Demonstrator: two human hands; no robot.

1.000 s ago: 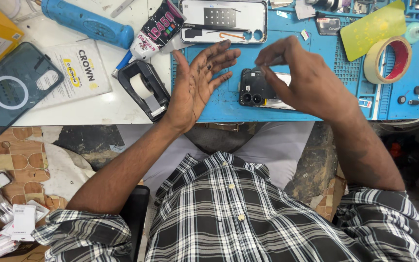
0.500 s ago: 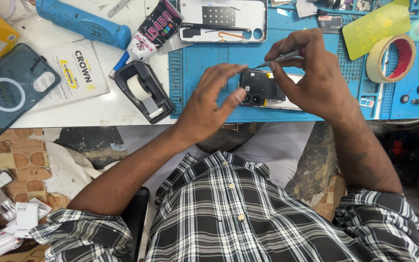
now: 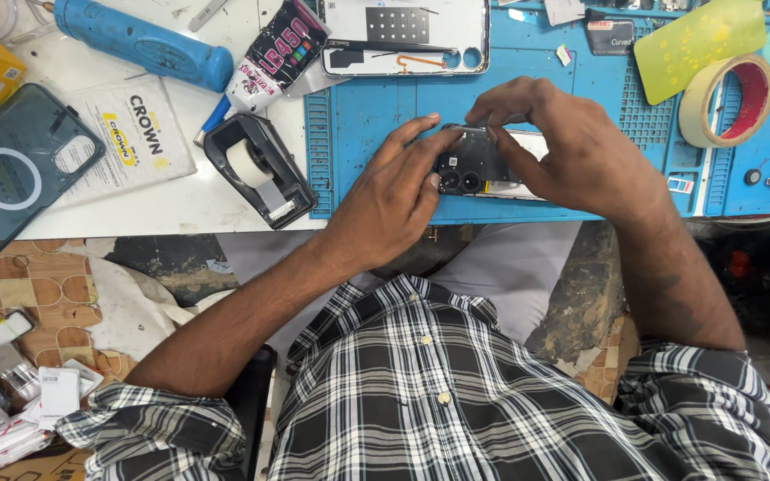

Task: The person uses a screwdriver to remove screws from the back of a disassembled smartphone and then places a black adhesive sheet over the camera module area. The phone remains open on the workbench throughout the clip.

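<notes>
- The opened phone (image 3: 479, 169) lies on the blue mat (image 3: 358, 125) in the upper middle of the frame, its camera end with two dark lenses turned toward the person.
- The left hand (image 3: 394, 200) grips the phone's left end: its fingers (image 3: 421, 147) curl over the top edge and the thumb presses near the lenses.
- The right hand (image 3: 572, 147) arches over the phone from the right, thumb and forefinger pinched together at the top edge; whether they hold a small part or tool cannot be told.
- To do this step well, the left hand should keep the phone flat on the mat so it does not slide, while the right hand works with light, straight pressure and does not twist.
- Fingers are best kept off the lenses, which smudge easily.
- A tape dispenser (image 3: 260, 169) stands left of the mat, a roll of tape (image 3: 724, 98) lies at the upper right, and a phone back cover (image 3: 403, 36) rests above.
</notes>
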